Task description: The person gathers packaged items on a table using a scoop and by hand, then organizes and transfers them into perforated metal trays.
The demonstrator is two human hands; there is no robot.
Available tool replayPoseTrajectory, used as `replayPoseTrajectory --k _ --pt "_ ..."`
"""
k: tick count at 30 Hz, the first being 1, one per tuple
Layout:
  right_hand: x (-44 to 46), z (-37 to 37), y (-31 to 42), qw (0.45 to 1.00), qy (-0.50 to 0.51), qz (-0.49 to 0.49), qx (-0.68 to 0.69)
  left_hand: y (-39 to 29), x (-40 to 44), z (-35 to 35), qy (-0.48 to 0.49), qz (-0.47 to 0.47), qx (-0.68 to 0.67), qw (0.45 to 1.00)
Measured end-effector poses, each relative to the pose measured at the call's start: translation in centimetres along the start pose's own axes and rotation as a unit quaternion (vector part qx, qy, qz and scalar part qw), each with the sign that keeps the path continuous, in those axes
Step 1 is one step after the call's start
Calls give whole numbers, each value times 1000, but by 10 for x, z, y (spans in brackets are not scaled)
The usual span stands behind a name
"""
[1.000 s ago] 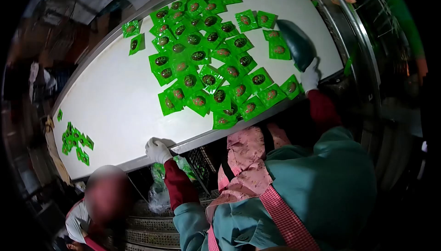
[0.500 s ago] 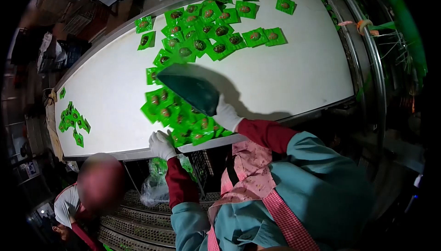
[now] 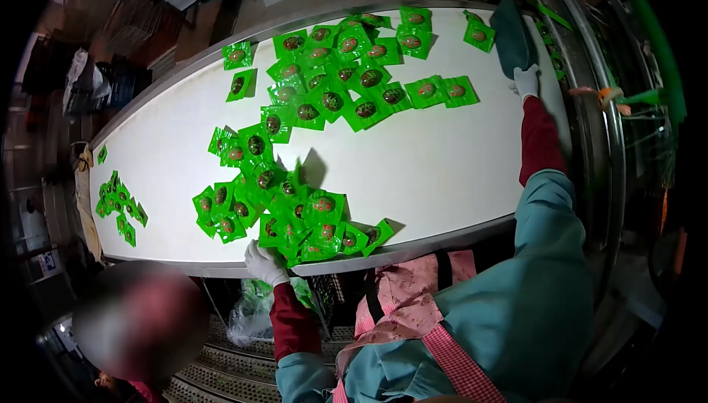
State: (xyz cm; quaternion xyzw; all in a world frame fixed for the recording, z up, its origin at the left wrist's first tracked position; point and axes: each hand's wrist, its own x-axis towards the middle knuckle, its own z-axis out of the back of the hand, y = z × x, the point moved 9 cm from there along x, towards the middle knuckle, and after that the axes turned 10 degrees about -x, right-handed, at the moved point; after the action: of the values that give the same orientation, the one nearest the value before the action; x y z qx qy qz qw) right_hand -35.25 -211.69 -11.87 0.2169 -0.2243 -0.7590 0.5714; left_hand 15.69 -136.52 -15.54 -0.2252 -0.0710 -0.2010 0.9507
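Head view: my white-gloved right hand (image 3: 526, 81) is closed round the near end of a long, dark green, flat scoop-like tool (image 3: 514, 36), at one o'clock, long axis towards eleven-thirty. Square, shiny green packets (image 3: 332, 101) lie towards nine o'clock from it. My white-gloved left hand (image 3: 265, 263), finger spacing unclear, rests on the white tabletop's (image 3: 428, 167) edge, nearer the lower packets at two o'clock.

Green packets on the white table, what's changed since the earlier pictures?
The right hand swept the dark green scoop left, then brought it to the far right corner, never letting go. The nearer green packets shifted left, bunching beside the left hand. That hand stayed at the near edge; the small left-end cluster stayed put.
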Motion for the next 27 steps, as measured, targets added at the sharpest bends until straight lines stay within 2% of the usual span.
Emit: replayPoseTrajectory --k 2,4,5,11,17,18,19,22,25,27 --pt "1 -26 25 997 37 50 48 -2 2 2 -5 -1 -7 1000" --pt "-21 -62 58 988 102 106 38 -4 0 0 -8 -14 -21 1000" --pt "-24 -91 76 976 180 118 42 -5 1 1 -12 -8 -20 1000" --pt "-143 -200 195 907 395 146 -19 -20 6 13 1 0 -18 1000" --pt "-286 -276 265 805 486 303 -152 -21 4 11 -41 2 -46 998" --pt "-319 -279 272 794 475 344 -163 -12 7 19 -33 6 -54 998" --pt "-345 -284 273 774 484 343 -220 -11 8 20 -32 9 -62 998" --pt "-423 -256 272 796 470 376 -63 -12 7 26 -54 12 -82 995" --pt "-499 -233 272 698 369 594 -156 -2 6 19 -50 31 -110 992" --pt "-548 -207 247 627 246 695 -251 -1 6 20 -64 26 -80 994"
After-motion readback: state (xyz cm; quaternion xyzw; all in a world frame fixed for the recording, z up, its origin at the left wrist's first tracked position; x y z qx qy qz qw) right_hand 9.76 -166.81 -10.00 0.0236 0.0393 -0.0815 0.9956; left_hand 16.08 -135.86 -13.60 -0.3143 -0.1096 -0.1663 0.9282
